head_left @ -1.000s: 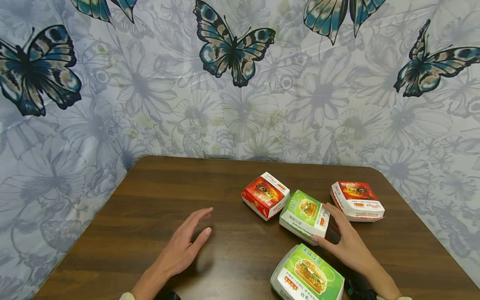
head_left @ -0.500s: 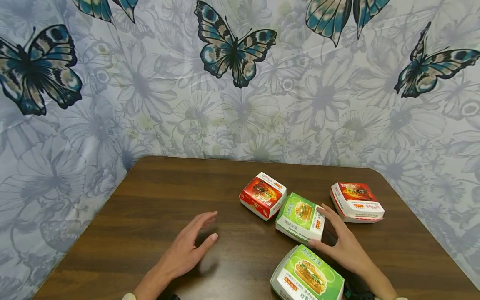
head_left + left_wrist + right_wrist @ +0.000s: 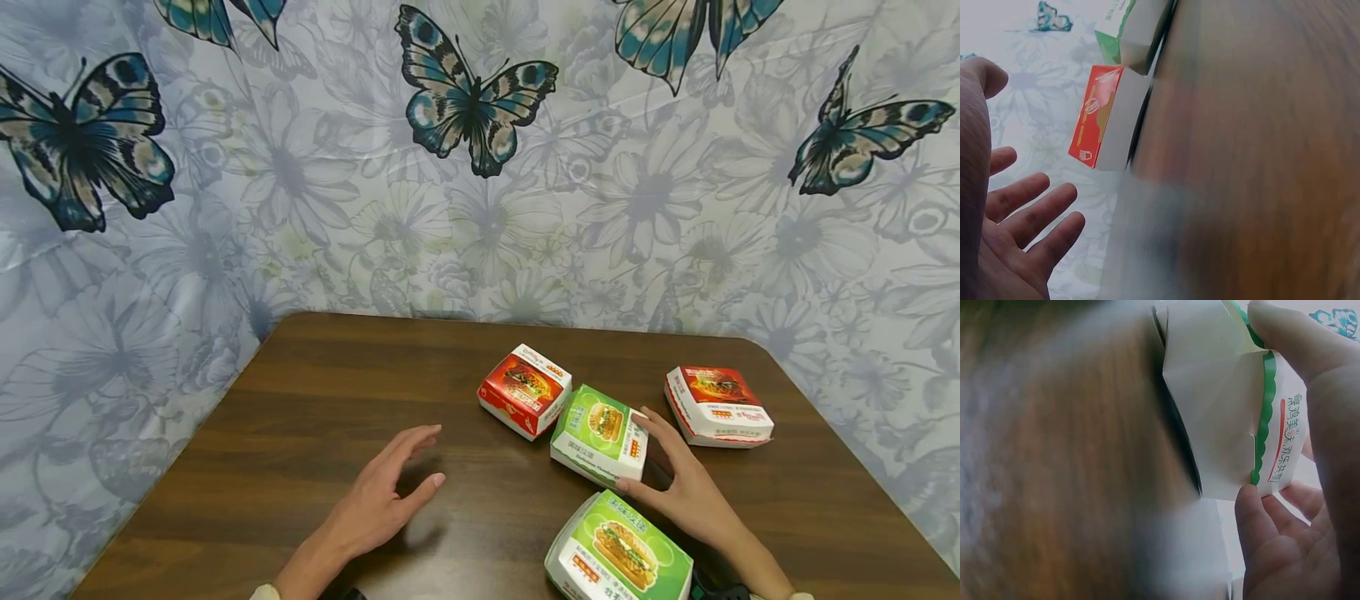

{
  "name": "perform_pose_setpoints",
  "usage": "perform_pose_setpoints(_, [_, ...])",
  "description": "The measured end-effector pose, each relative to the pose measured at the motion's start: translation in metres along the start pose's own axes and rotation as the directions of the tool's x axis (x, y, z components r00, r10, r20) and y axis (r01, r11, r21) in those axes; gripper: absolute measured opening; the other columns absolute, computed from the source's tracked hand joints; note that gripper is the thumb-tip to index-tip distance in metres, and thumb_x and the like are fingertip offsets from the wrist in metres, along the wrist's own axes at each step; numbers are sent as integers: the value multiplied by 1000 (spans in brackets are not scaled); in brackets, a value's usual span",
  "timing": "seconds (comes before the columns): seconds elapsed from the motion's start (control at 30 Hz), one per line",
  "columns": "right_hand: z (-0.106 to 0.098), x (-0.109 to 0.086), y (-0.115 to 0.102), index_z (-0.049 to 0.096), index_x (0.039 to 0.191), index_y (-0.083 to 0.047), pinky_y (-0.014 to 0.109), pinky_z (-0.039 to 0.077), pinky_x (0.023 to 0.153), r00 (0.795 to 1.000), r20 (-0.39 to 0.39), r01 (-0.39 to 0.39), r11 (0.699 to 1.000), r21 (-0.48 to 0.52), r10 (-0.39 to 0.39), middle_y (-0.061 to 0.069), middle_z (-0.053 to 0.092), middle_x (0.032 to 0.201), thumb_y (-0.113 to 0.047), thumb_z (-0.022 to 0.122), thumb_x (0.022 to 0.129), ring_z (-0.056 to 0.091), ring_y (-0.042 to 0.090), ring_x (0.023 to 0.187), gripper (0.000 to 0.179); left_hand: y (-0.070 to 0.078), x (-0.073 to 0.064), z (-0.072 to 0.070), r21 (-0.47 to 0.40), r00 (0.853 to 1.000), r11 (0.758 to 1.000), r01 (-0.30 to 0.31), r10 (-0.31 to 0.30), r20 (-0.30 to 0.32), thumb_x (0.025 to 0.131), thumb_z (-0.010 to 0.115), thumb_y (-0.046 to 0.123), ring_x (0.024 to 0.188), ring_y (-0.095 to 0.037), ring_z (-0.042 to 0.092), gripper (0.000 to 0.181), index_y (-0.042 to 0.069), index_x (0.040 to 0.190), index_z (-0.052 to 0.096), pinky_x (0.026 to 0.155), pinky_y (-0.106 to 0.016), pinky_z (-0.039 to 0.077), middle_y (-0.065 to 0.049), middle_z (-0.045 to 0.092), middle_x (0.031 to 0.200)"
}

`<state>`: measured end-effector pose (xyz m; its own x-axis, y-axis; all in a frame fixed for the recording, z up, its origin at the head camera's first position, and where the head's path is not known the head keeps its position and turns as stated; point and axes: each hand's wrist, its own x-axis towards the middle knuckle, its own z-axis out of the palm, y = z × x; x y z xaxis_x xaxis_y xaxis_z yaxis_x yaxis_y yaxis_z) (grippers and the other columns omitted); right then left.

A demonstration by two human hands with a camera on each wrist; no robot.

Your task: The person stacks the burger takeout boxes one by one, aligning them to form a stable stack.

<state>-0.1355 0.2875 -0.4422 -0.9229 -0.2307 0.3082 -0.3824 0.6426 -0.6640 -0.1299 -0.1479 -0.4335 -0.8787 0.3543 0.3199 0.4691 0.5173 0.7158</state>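
A small green and white burger box (image 3: 600, 432) lies on the table, its left side against a red and white burger box (image 3: 525, 390). My right hand (image 3: 693, 492) grips the green box from the right, thumb at the near corner and fingers at the far side. The right wrist view shows the thumb and fingertips at opposite ends of that box's white side (image 3: 1222, 419). My left hand (image 3: 378, 500) hovers over the table left of the boxes, fingers spread and holding nothing. In the left wrist view it is apart from the red box (image 3: 1107, 119).
A larger green burger box (image 3: 626, 546) stands near the front, just below the small green one. Another red and white burger box (image 3: 718, 404) sits at the right, beyond my right hand. The brown wooden table (image 3: 360, 367) ends at a butterfly-patterned cloth (image 3: 487, 242) behind.
My right hand has slid the small green box a little to the left, and the touching red box has shifted left too. My left hand has moved slightly right.
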Motion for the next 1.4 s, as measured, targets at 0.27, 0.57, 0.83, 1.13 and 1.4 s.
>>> perform_pose_setpoints(0.27, [0,3,-2,36,159,-21,4,34,102,1000,3,8,1000,-9,-8,22,25,166,-25,87,85,30,6,147,90,0,0,1,-21,1000,1000,8,-8,-7,101,67,42,129,-25,59,56,36,152,43,101,-54,51,-3,58,145])
perform_pose_setpoints(0.57, [2,12,-5,38,158,-17,4,34,102,998,44,39,999,-22,-38,21,28,165,-29,87,85,25,-11,142,89,0,5,3,-83,1000,996,29,-27,15,100,69,39,128,-25,59,54,37,149,46,103,-54,50,-3,59,145])
perform_pose_setpoints(0.83, [2,17,-5,36,159,-20,8,35,105,997,73,39,999,-18,-38,15,28,167,-31,87,85,25,-7,145,91,2,17,11,-94,995,993,77,-70,69,99,72,30,130,-19,59,55,33,149,49,105,-54,49,-2,57,147])
perform_pose_setpoints(1.13, [4,20,-6,35,160,-19,12,35,108,990,120,71,997,35,-75,15,26,167,-27,85,87,21,-6,147,89,-3,31,24,-99,990,992,72,-59,131,101,69,31,130,-23,60,56,17,151,49,106,-54,49,-4,58,145])
perform_pose_setpoints(1.4, [5,23,-11,34,161,-24,12,31,109,987,151,47,998,36,-52,9,25,169,-26,80,93,26,22,153,82,-1,44,35,-104,988,994,30,-13,154,101,69,34,127,-24,62,54,18,149,50,105,-52,50,-6,60,142])
